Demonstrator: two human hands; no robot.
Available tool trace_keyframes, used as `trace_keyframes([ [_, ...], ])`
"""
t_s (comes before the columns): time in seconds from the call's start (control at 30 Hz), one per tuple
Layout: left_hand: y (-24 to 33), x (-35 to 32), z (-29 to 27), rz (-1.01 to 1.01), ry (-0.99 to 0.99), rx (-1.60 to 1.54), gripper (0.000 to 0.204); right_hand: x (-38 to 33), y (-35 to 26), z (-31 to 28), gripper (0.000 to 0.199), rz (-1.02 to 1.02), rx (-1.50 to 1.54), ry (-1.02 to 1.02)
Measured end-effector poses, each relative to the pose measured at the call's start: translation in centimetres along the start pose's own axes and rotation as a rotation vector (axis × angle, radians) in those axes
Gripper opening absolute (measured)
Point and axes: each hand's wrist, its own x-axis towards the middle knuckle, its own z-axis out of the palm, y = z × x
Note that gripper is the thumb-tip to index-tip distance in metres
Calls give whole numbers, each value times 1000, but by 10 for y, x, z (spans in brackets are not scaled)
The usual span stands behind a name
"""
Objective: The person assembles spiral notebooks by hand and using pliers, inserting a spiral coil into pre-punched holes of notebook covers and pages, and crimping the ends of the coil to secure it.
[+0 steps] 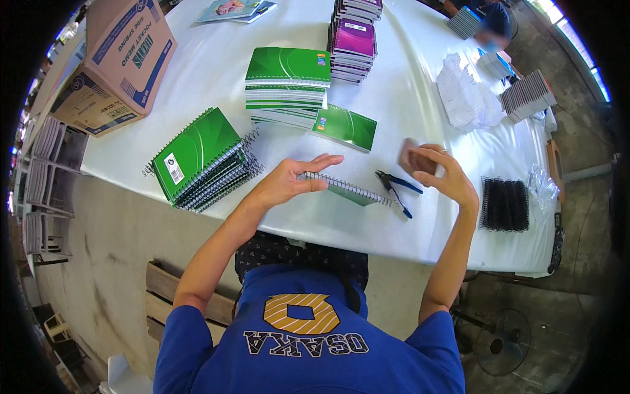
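Note:
My left hand [289, 178] grips one end of a green spiral notebook [353, 193], thumb on the near side and fingers on the far side. The notebook is seen nearly edge-on, its wire coil along the top. My right hand [447, 176] holds a small brown block [409, 157], smeared by motion, so its exact kind does not show. Between my hands, just right of the notebook, lie cutting pliers [398, 190] with dark blue handles. To the left of my left hand stands a pile of green notebooks [202, 154] with coils sticking out at their ends.
Ahead are a stack of green notepads [287, 69], a single green pad [346, 127] and stacked purple notebooks [353, 38]. A cardboard box [125, 65] stands far left. Black wire coils [504, 205] and crumpled white wrapping [466, 98] lie right. Another person [493, 26] sits at the far right.

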Motion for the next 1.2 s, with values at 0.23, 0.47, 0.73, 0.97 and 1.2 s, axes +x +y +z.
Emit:
trace_keyframes([
  [0.23,-16,-6,-2,88,20,-67,56,-28,1,91,37,-24,-399,494],
  [0.47,-26,-1,11,107,43,-9,67,-35,20,140,43,120,-713,772],
  [0.73,27,-3,45,-66,281,664,57,-32,-107,165,43,-132,-304,700],
  [0.97,23,-7,46,278,475,1088,64,-23,-114,161,46,-203,-343,688],
  [1.2,30,-11,49,264,552,1117,69,-23,-118,159,46,-232,-432,710],
])
